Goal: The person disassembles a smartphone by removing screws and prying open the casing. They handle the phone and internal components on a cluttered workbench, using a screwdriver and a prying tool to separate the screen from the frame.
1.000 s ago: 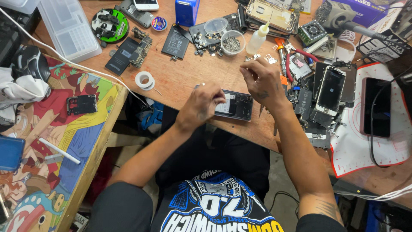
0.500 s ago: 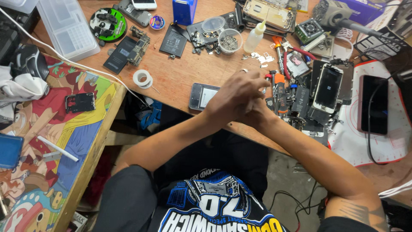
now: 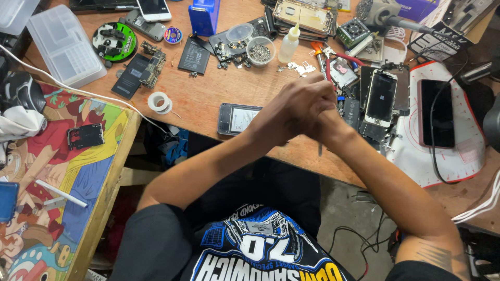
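Hands clasped together at frame centre: left hand (image 3: 294, 106) wrapped over right hand (image 3: 325, 112), nothing seen gripped. Half a second ago the same clasp was noted; a second ago the hands were apart, on the opened phone (image 3: 237, 118). That phone is now left flat on the wooden desk (image 3: 203, 99), just left of the left hand, untouched. Upper frame is crowded with phone parts, a screw cup (image 3: 260, 52) and a tape roll (image 3: 159, 102).

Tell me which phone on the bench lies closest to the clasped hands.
The opened phone at the bench's near edge, just left of the left hand, its light insides facing up. The dark-screened phones lie further right.
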